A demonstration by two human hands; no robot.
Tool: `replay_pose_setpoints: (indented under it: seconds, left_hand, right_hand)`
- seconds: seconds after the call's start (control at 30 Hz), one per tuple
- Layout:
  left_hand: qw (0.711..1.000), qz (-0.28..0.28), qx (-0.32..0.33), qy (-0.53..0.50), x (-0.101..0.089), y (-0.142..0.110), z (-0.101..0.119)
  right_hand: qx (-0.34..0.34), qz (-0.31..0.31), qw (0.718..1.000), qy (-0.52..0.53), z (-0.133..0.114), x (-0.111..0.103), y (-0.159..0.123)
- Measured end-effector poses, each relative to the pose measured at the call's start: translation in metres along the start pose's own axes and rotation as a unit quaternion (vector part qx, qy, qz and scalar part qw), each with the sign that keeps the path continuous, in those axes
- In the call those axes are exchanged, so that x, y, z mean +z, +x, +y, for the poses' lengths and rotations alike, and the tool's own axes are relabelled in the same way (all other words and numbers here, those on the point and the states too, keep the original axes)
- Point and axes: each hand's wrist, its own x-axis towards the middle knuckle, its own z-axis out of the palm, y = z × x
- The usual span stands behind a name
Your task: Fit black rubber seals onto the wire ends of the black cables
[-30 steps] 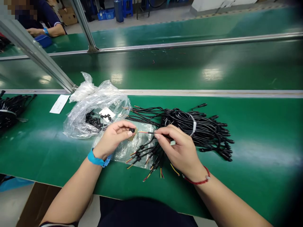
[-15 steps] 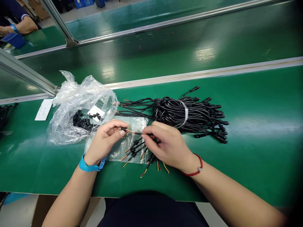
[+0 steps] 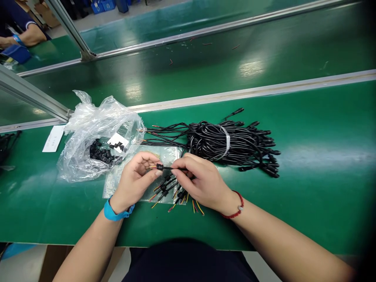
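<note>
Between the fingertips of my left hand (image 3: 136, 180) is a small black grommet (image 3: 159, 167), with thumb and fingers closed at it. A black cable (image 3: 167, 168) runs through the grommet, and its thin red and yellow wires come out on the left side. My right hand (image 3: 202, 176) pinches this cable just right of the grommet. Below the hands lie several cable ends with grommets (image 3: 164, 190) on them and coloured wires at their tips. Under the hands is a flat clear plastic bag (image 3: 113, 186).
A tied bundle of black cables (image 3: 211, 141) lies behind my right hand. Left of it, an open clear bag (image 3: 79, 145) holds loose black grommets (image 3: 101, 152). A paper slip (image 3: 53, 138) and a metal post (image 3: 35, 94) are further left. Another person's arm (image 3: 32, 36) shows far back.
The grommet has passed from the coloured wires onto the cable's black jacket, with wire ends now showing left of it. My hands have come closer together.
</note>
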Motion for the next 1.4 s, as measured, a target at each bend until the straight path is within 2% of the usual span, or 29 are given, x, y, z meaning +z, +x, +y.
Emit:
replay_pose_setpoints:
  seconds: [0.13, 0.3, 0.4, 0.53, 0.7, 0.83, 1.0, 1.23, 1.4]
  left_hand:
    - [0.998, -0.004, -0.066, -0.025, 0.002, 0.0, -0.002]
    - [0.991, -0.022, -0.089, -0.099, 0.005, 0.0, -0.005]
    - [0.996, -0.016, -0.058, -0.072, 0.006, -0.001, -0.005]
    - [0.999, -0.005, 0.027, 0.028, 0.006, -0.002, -0.006]
    - [0.989, -0.033, 0.111, 0.091, 0.007, -0.002, -0.01]
    - [0.986, -0.029, 0.126, 0.106, 0.011, -0.002, -0.01]
    - [0.976, -0.052, 0.144, 0.158, 0.01, -0.001, -0.007]
    - [0.974, -0.085, 0.129, 0.168, 0.008, -0.001, -0.004]
    - [0.973, -0.071, 0.133, 0.172, 0.015, -0.002, -0.01]
  right_hand:
    - [-0.016, 0.014, 1.0, 0.007, 0.002, 0.0, -0.002]
    - [-0.079, 0.021, 0.991, -0.109, 0.006, -0.002, -0.003]
    - [-0.077, 0.002, 0.991, -0.108, 0.005, -0.005, -0.002]
    - [-0.031, -0.061, 0.997, -0.023, 0.003, -0.01, 0.0]
    - [0.03, -0.091, 0.995, 0.034, 0.0, -0.012, 0.002]
    - [0.043, -0.101, 0.993, 0.042, 0.001, -0.01, 0.001]
    - [0.059, -0.13, 0.988, 0.063, 0.004, -0.006, -0.001]
    - [0.103, -0.141, 0.975, 0.135, 0.005, -0.008, 0.001]
    - [0.085, -0.145, 0.982, 0.09, 0.006, -0.008, 0.0]
